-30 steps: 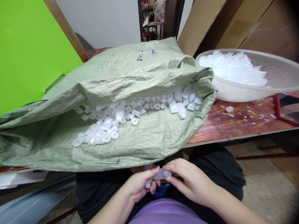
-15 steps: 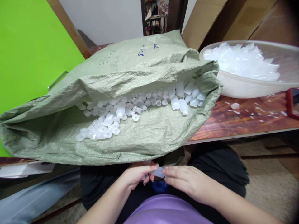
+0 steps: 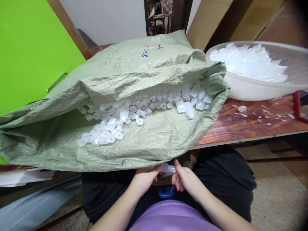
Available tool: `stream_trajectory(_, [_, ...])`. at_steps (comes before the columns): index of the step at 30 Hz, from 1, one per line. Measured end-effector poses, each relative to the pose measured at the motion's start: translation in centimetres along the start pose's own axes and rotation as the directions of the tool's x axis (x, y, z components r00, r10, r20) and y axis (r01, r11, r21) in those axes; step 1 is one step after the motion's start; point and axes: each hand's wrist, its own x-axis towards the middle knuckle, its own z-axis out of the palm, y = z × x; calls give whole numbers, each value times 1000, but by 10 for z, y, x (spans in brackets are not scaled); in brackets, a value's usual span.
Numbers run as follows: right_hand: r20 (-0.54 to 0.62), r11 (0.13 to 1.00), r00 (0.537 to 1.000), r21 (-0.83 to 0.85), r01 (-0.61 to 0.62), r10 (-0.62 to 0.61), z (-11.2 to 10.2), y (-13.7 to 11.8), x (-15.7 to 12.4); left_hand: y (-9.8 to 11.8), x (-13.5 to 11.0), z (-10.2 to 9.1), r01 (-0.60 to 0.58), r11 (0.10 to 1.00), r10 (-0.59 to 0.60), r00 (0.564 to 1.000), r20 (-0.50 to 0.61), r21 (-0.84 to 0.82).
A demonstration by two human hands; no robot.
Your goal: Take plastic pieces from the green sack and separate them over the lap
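In front of my lap, my left hand (image 3: 146, 180) is closed around a small translucent plastic tube (image 3: 165, 168), which points to the right. My right hand (image 3: 188, 180) pinches the tube's narrower right end, its thumb on top and the other fingers curled below. Just above both hands hangs the front edge of a pale green woven sack (image 3: 149, 144), hiding some of my left fingers. Inside the open sack lie many similar translucent plastic tubes (image 3: 124, 112), some with wide bodies and ring-shaped ends.
At the right, a translucent plastic tub (image 3: 260, 91) holds a heap of thin white plastic pieces (image 3: 247, 62). White scraps and a red-framed object (image 3: 297, 107) lie on the wooden table (image 3: 221, 131). A green panel with a metal handle (image 3: 57, 82) stands left; cardboard (image 3: 211, 19) stands behind.
Both hands have moved up slightly toward the sack's edge. My right hand has turned, thumb now uppermost, and the tube's narrower end shows at its right.
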Motion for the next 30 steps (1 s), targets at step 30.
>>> stream_trajectory(30, [121, 730, 869, -495, 471, -479, 2, -1, -9, 0, -5, -11, 101, 990, -92, 991, 101, -95])
